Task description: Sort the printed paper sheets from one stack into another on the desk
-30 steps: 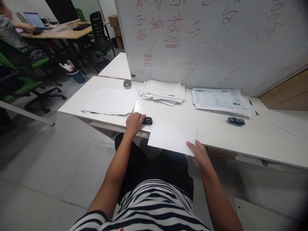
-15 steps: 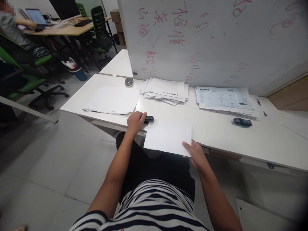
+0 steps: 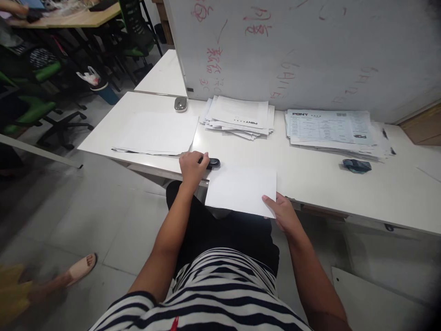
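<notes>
My left hand [image 3: 191, 166] is closed over a small black stapler [image 3: 212, 162] near the front edge of the white table [image 3: 324, 184]. My right hand [image 3: 280, 212] pinches the near right corner of a blank white sheet [image 3: 241, 190] that hangs partly over the table's edge above my lap. The sheet lies just right of the stapler.
A spread of blank sheets [image 3: 156, 134] lies at the left. Two stacks of printed forms [image 3: 241, 116] [image 3: 330, 131] sit below the whiteboard [image 3: 292, 46]. There is a grey mouse [image 3: 180, 104], a dark clip-like object [image 3: 357, 165], green chairs [image 3: 27, 110] and another person's sandalled foot [image 3: 81, 267].
The view has tilted down. My right hand pulled the blank sheet a little nearer and leftward. My left hand stays on the stapler. A sandalled foot has come in at bottom left.
</notes>
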Tool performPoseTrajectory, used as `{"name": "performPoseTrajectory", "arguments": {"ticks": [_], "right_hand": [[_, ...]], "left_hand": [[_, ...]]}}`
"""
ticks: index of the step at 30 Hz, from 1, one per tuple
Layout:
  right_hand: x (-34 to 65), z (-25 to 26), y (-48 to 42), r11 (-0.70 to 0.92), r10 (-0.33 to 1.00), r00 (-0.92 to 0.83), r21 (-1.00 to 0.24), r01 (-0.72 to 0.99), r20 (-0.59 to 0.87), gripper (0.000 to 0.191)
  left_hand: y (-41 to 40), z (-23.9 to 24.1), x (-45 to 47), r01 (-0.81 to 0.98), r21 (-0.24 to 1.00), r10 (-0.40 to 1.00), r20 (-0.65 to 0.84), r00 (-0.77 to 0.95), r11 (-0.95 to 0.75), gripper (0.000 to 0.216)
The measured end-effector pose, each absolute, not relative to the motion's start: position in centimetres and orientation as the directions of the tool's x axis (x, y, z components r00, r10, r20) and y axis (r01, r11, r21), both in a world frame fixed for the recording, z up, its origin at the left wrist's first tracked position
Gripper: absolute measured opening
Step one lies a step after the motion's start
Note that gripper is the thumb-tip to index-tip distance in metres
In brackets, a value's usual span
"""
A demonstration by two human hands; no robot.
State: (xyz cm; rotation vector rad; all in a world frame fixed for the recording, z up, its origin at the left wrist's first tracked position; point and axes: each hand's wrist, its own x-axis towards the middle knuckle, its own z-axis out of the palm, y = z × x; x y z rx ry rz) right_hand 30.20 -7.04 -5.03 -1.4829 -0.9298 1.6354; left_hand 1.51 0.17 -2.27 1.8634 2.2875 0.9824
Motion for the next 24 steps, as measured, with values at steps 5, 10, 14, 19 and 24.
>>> {"name": "performPoseTrajectory", "arguments": {"ticks": [5,10,14,19,24], "right_hand": [[30.4,-5.3,-6.9,-0.460,0.887,-0.073,-0.888,-0.027,-0.457,0.045],[30.5,-5.5,-6.9,-0.455,0.888,-0.077,-0.890,-0.009,-0.453,0.046],[30.3,-5.5,-6.9,-0.445,0.890,-0.097,-0.895,0.025,-0.445,0.050],[31.8,-5.4,-6.8,-0.293,0.952,-0.044,-0.944,0.151,-0.303,0.047],[35.3,-4.1,-7.0,-0.220,0.973,0.135,-0.939,0.264,-0.189,0.046]], "left_hand": [[0.1,-1.8,1.9,0.897,0.441,0.918,0.347,-0.193,0.022,0.019],[0.2,-2.0,1.6,0.930,0.367,0.934,0.327,-0.146,0.018,0.026],[0.5,-3.1,1.6,0.935,0.342,0.885,0.399,-0.238,0.098,0.036],[0.9,-3.6,2.0,0.910,0.384,0.816,0.468,-0.340,0.159,0.040],[0.8,-3.7,1.9,0.936,0.323,0.822,0.489,-0.291,0.139,0.040]]}}
